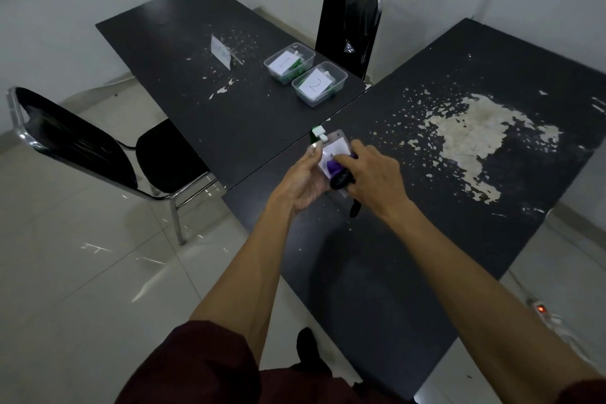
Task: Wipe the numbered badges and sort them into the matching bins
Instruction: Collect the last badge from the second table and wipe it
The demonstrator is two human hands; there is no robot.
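The left hand (303, 182) curls its fingers round the lower edge of a badge (339, 143), gripping it from beneath; the right hand (375, 175) pinches a bunched cloth (336, 169), purple with a black fold, and presses it onto the badge's face. The badge is a clear, glossy plastic sleeve with rounded corners holding a white paper card; its number is mostly covered by the cloth and cannot be read; a small white clip (318, 132) with a scrap of green strap sits at its top corner. It is held in the air, on the near side of bin 2 (328, 98) and well apart from it. Bin 2 is a clear rectangular plastic tub with a white paper slip marked "2" and green pieces inside; bin 1 (275, 74), its twin, marked "1", sits just beside it on the far side. Under bin 2 is a matt black table (196, 43) with chipped, flaking paint; a white card (220, 52) stands to the left of bin 2.
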